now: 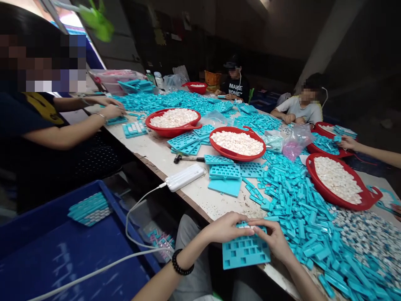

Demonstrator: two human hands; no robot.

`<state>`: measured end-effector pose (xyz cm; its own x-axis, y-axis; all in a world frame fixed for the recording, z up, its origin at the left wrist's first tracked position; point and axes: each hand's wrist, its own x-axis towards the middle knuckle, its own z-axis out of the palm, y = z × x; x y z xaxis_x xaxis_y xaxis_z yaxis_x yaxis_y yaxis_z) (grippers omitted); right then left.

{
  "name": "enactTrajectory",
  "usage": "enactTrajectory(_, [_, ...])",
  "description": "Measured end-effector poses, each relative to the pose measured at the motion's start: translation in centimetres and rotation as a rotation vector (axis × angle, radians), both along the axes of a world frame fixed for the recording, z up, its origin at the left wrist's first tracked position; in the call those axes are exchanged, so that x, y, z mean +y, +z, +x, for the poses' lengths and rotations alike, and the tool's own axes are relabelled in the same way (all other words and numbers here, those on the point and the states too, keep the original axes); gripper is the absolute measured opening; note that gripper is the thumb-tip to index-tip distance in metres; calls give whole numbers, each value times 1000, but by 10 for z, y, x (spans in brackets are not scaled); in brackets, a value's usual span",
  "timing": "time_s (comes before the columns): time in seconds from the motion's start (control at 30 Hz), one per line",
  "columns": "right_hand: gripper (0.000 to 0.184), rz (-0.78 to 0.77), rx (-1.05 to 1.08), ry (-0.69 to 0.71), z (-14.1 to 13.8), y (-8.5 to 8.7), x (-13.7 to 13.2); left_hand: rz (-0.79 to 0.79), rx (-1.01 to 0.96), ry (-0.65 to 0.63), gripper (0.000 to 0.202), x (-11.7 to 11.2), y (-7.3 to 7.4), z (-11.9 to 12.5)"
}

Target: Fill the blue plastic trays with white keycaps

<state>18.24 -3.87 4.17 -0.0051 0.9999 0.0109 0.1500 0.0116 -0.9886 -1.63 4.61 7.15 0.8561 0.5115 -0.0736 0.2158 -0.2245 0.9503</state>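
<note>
A turquoise plate with rows of square holes (246,253) is tilted towards me at the table's front edge. A few small white pieces (246,226) sit in its far row, and most of the other holes show no white piece. My left hand (227,228) is closed on the plate's far left edge. From the right, my right hand (274,238) grips the far right part, its thumb by the white pieces and its fingers over the far edge. The fingertips of both hands nearly meet there, hiding part of that row.
Red bowls of white pieces (236,142) stand beyond. Loose turquoise parts (294,200) heap up on the right. Ahead lie stacked holed plates (224,171), a hammer (188,158) and a white power bank (184,177) with a cable. A blue crate (40,234) is at left. Several people sit around.
</note>
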Motion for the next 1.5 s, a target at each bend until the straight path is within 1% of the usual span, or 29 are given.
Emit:
enactTrajectory(0.13, [33, -3, 29, -6, -3, -1, 1, -70, -22, -25, 45, 4, -6, 3])
enactTrajectory(0.23, [32, -29, 48, -39, -4, -2, 2, -103, -48, -49, 42, 6, -8, 5])
enactTrajectory(0.4, [32, -43, 85, -43, -4, -3, 4, -80, -27, -41, 46, 6, -4, 8])
enactTrajectory(0.5, [37, -58, 97, -50, -4, -3, 5, -62, 10, -16, 48, 5, 0, 9])
enactTrajectory(0.6, [44, -60, 101, -80, -5, -1, 4, -80, -25, -21, 46, 4, 3, 9])
enactTrajectory(0.67, [44, -48, 98, -93, -7, 1, 3, -91, -53, -27, 43, 5, 1, 9])
enactTrajectory(0.83, [31, -11, 98, -81, -10, 5, 0, -43, -3, 18, 32, 5, -6, 10])
enactTrajectory(0.97, [21, 54, 32, -71, -8, 5, -5, -29, 29, 21, 32, 3, -2, 11])
enactTrajectory(1.03, [27, 90, -30, -72, -6, 4, -7, 1, 43, 24, 37, 1, 3, 10])
enactTrajectory(1.13, [54, 86, -107, -94, -4, 2, -11, 50, 60, 24, 44, -2, 11, 8])
enactTrajectory(1.2, [64, 80, -125, -95, -2, 2, -13, 51, 55, 23, 44, -5, 15, 7])
enactTrajectory(1.27, [61, 107, -131, -80, 0, 4, -14, 65, 62, 30, 43, -8, 17, 7])
enactTrajectory(1.4, [43, 192, -136, 2, 3, 11, -14, 153, 104, 36, 41, -12, 18, 7])
enactTrajectory(1.5, [36, 238, -142, 43, 1, 15, -15, 192, 114, 27, 41, -11, 18, 6])
